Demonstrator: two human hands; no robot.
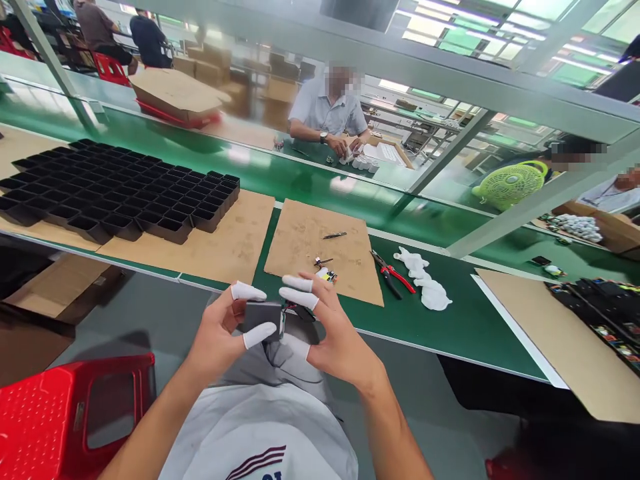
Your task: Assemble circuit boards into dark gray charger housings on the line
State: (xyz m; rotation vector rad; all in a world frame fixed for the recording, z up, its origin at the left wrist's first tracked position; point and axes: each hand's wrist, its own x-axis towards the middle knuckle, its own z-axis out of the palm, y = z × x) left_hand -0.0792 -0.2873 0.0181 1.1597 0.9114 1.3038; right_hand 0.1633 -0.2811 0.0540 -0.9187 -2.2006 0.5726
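One black case [263, 316], held crosswise, points its wired end right.

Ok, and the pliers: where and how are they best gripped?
Probably by the handles, with the right hand coming from the near right. The pliers lie with their nose pointing away and left, by the cardboard, and their handles spread back toward the person.

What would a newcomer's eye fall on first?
Probably the black boxes, standing in rows on cardboard at the left. The bright red stool at lower left might come next, then the left hand at centre, holding a dark casing, with white covers on its fingertips.
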